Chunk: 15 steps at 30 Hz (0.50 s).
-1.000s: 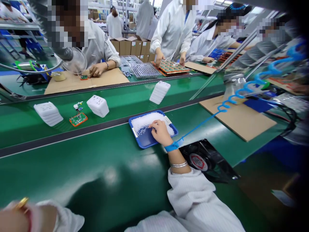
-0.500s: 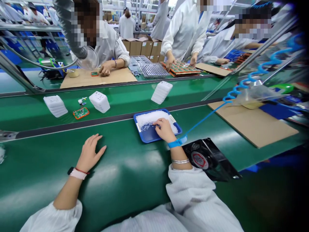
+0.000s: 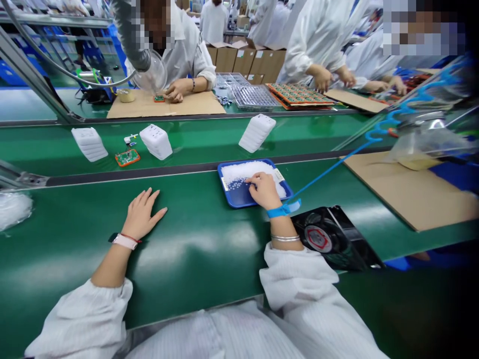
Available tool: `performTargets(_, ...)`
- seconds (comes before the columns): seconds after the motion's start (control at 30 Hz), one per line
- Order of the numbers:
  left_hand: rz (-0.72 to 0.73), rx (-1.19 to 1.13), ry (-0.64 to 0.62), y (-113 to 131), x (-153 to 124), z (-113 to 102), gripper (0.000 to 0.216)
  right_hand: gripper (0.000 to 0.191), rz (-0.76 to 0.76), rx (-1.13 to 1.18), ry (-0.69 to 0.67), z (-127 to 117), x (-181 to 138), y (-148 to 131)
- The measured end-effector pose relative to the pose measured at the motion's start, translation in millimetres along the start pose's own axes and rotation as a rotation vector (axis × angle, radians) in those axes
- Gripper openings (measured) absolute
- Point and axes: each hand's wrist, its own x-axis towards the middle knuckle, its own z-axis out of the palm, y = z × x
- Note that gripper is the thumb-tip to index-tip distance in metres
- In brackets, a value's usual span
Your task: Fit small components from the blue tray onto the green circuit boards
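Note:
On the near green bench my left hand [image 3: 142,215] rests palm down, its fingers outstretched and holding nothing. My right hand [image 3: 265,189] is over a blue tray [image 3: 239,200], its index fingertip touching small white pieces [image 3: 236,183]. Its thumb stands apart from the index finger and the other fingers are curled; I see nothing gripped. A dense heap of white pieces [image 3: 245,169] covers the tray's far side, while a few lie scattered near the fingertip. Around my right wrist sits a blue strap [image 3: 279,211] with a cord.
A black fan [image 3: 318,238] lies beside my right forearm, near a cardboard sheet [image 3: 407,192]. Beyond the dark rail are white ribbed blocks [image 3: 258,132] and a green circuit board [image 3: 127,157]. A clear plastic bag [image 3: 15,209] lies at left. Co-workers' hands [image 3: 179,90] work across the bench.
The camera view has shifted, so the bench things appear higher and slightly rightward. My hands keep nearly the same poses. Across the bench, a co-worker's hands have come off the stacked orange-edged boards.

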Motion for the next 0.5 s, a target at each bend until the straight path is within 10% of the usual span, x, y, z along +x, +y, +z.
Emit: performTargets(0.5,-0.001,0.117,-0.057,2.5,8.5,-1.4,0.06,0.034,0.102,-0.015,0.125,4.0,-4.1,10.4)
